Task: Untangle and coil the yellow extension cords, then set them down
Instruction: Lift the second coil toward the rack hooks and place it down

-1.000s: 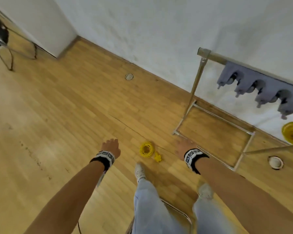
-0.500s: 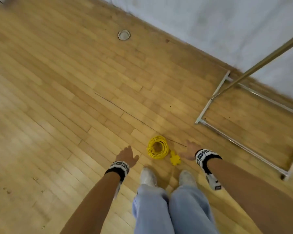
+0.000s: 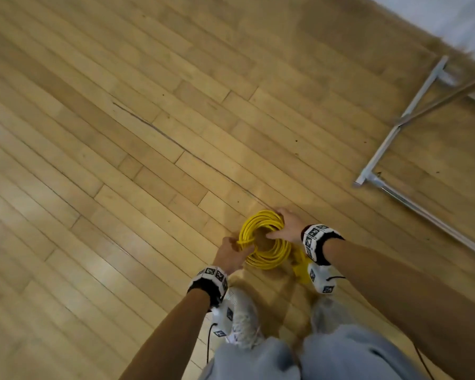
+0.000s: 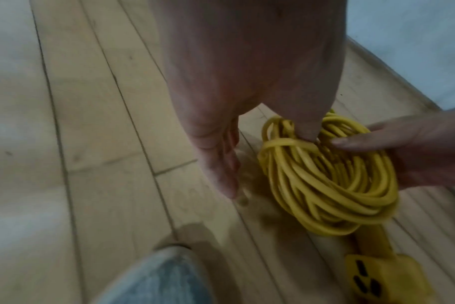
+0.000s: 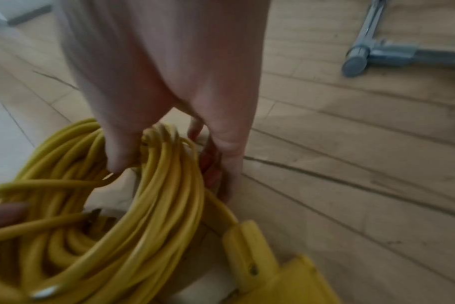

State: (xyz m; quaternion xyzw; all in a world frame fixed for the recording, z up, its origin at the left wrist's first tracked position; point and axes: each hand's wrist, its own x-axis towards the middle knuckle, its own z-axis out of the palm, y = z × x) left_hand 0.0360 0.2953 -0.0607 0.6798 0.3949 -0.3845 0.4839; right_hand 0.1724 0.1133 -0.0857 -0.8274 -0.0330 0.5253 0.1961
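— Yellow extension cord coiled on the wooden floor, just ahead of both shoes. Bare boards to the left and ahead; metal rack base off to the right, well apart.
— And the grips?
— Left hand on the coil's near-left side, thumb hooked over the strands, fingers down outside. Right hand on the far-right side, thumb inside the ring, fingers curled round the bundle.
— Socket block?
— Yellow socket block on the floor beside the coil, under the right wrist.

- Head view: high, facing steeply down at wooden floor.
- Wrist views: low, close, facing along fingers.
- All share yellow cord coil.
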